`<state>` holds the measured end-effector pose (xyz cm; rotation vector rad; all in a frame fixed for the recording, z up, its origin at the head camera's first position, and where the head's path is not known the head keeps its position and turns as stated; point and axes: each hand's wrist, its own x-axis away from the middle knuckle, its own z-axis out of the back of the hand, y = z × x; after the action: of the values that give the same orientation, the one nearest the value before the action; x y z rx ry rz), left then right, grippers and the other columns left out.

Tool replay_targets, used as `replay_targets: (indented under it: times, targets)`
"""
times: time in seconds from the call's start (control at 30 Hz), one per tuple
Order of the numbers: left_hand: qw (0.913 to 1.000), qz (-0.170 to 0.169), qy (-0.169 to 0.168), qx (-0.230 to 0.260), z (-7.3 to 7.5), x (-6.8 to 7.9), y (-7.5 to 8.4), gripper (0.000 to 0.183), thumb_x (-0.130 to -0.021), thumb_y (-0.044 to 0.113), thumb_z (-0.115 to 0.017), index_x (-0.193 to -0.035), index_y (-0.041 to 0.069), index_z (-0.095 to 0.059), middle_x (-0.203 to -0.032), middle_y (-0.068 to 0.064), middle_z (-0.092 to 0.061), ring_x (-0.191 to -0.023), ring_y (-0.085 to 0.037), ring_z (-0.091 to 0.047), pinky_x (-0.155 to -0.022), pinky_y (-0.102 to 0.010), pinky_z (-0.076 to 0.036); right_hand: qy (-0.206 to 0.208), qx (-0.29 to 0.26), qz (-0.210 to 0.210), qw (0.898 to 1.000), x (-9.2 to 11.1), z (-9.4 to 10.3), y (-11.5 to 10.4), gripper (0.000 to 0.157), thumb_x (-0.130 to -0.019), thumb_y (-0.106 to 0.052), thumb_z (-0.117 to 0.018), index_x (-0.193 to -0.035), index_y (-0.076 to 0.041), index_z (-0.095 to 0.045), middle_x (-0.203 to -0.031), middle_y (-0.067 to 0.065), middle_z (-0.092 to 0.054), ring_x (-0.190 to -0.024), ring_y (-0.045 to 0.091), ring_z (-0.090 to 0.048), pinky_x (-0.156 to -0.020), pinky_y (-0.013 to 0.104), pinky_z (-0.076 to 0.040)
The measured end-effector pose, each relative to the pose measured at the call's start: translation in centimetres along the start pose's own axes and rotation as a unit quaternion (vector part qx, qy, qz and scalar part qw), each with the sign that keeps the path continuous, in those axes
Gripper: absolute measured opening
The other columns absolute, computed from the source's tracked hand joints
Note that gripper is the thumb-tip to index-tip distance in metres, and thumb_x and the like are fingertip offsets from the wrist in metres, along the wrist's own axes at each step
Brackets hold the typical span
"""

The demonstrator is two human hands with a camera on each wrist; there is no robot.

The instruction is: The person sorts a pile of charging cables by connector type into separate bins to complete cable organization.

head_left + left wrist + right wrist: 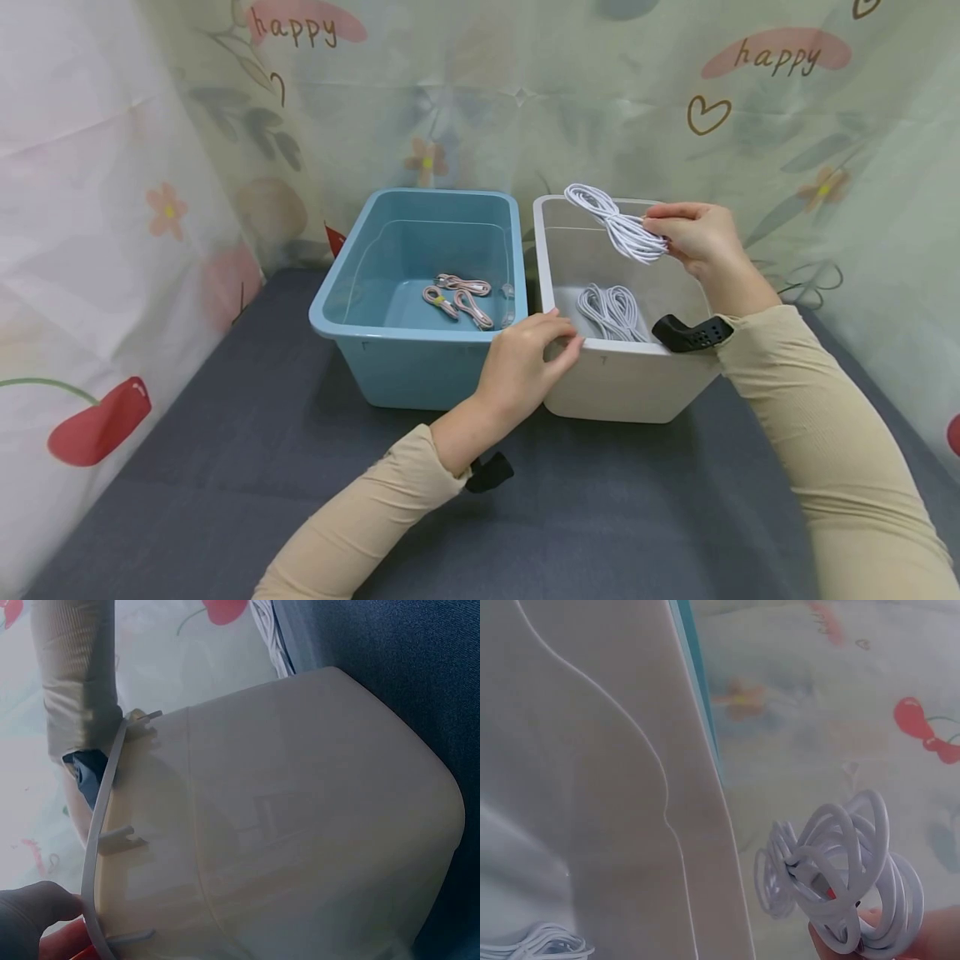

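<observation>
In the head view my right hand (701,237) pinches a coiled white cable (618,223) above the off-white bin (637,379). The right wrist view shows the cable's loops (889,892) up close, with part of a connector among them. Another white cable bundle (611,312) lies on that bin's floor. My left hand (525,362) grips the bin's near rim at its left corner, fingers over the edge and thumb outside. From the left wrist, the bin's outer wall (315,795) fills most of the view.
A blue bin (420,367) stands left of the off-white one, holding several small pink cable bundles (472,308). Both bins rest on a dark cloth-covered table (225,467). A patterned curtain (465,92) hangs behind. Thin cable loops (813,279) lie beyond my right forearm.
</observation>
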<state>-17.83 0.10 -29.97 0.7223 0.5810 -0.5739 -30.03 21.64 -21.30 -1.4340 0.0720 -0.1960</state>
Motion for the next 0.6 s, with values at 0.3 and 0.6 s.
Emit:
replay_targets:
  times: [0.3,0.6]
  targets:
    - [1.0,0.001,-0.002,0.001,0.0,-0.06,-0.06,0.012,-0.086,0.015,-0.065,-0.092,0.008,-0.073,-0.091,-0.003,-0.073,-0.111,-0.017,-0.063,-0.09,-0.028,-0.053,-0.014,0.029,-0.005,0.999,-0.3,-0.28,0.01,0.028,-0.081,-0.006,-0.07,-0.061,-0.026,-0.069,-0.068,-0.014,-0.062,-0.059,0.0,-0.054,-0.054,0.013,-0.046]
    - [1.0,0.005,-0.003,0.004,0.01,-0.08,-0.03,0.013,-0.086,0.015,-0.065,-0.092,0.007,-0.073,-0.092,-0.004,-0.073,-0.112,-0.017,-0.063,-0.091,-0.028,-0.053,-0.013,0.041,-0.013,0.999,-0.69,-0.6,-0.02,0.028,-0.081,-0.006,-0.07,-0.06,-0.026,-0.068,-0.066,-0.014,-0.06,-0.058,0.0,-0.054,-0.054,0.013,-0.046]
